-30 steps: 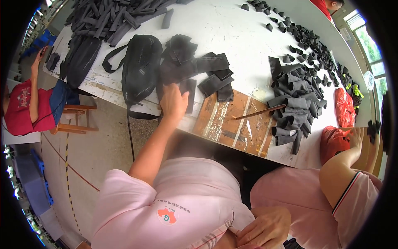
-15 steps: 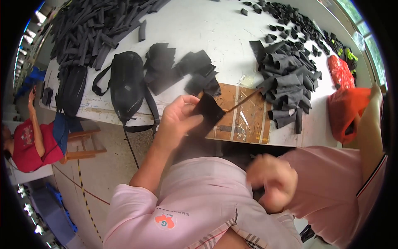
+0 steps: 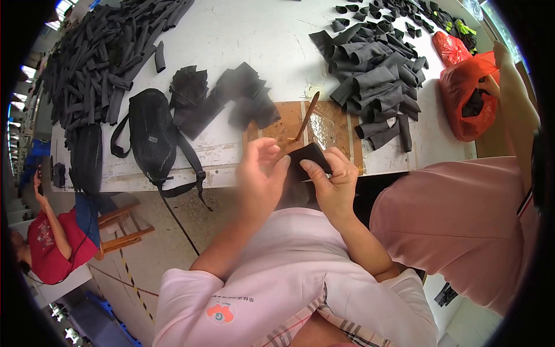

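Observation:
Both my hands are close together over the table's near edge. A small dark fabric piece (image 3: 306, 156), apparently folded, is pinched in my right hand (image 3: 336, 184), its thumb pressed on top. My left hand (image 3: 261, 182), slightly blurred, is at the piece's left edge. Its thumb is beside that edge and its fingers are apart from the thumb. Just beyond lies a thin brown stick (image 3: 307, 115) on a brown board (image 3: 347, 136). Flat dark fabric pieces (image 3: 240, 92) overlap to the left of the board.
Rolled dark pieces (image 3: 378, 81) are heaped right, long strips (image 3: 92, 63) far left. Two black pouches, one strapped (image 3: 151, 130), lie left. A red bag (image 3: 462, 98) stands right, beside a co-worker in pink (image 3: 457, 214). Another person in red (image 3: 60, 240) is at far left.
My right hand has come up from beside my body and taken hold of the fabric piece. My left hand has moved to its left edge. The stick points at a steeper angle.

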Motion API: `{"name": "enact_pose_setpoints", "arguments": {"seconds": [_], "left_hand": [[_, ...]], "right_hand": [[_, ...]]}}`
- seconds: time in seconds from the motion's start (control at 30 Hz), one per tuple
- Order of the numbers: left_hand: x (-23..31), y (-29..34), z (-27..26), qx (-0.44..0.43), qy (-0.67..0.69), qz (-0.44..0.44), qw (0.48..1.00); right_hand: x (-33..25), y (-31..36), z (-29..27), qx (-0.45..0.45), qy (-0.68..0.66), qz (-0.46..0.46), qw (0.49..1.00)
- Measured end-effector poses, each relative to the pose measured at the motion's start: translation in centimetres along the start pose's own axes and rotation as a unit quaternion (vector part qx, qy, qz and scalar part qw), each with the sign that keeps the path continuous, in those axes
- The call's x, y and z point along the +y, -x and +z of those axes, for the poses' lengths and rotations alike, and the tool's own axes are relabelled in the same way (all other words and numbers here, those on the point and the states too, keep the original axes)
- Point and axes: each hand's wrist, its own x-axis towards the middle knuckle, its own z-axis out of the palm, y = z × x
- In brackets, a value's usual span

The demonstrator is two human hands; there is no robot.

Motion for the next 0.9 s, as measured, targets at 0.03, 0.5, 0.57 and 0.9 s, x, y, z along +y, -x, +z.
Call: {"name": "enact_pose_setpoints", "arguments": {"seconds": [0.03, 0.5, 0.57, 0.9], "left_hand": [[0.2, 0.4, 0.0, 0.02, -0.02, -0.005, 1.0], [2.7, 1.4, 0.4, -0.068, 0.168, -0.17, 0.969], [2.6, 1.3, 0.4, -0.065, 0.178, -0.191, 0.963], [1.5, 0.9, -0.2, -0.043, 0.248, -0.283, 0.926]], "right_hand": [[0.2, 0.0, 0.1, 0.025, 0.038, -0.036, 0.998], [2.0, -0.5, 0.0, 0.066, 0.212, -0.265, 0.938], [2.2, -0.5, 0.0, 0.046, 0.231, -0.272, 0.933], [2.7, -0.3, 0.5, 0.043, 0.28, -0.306, 0.909]]}}
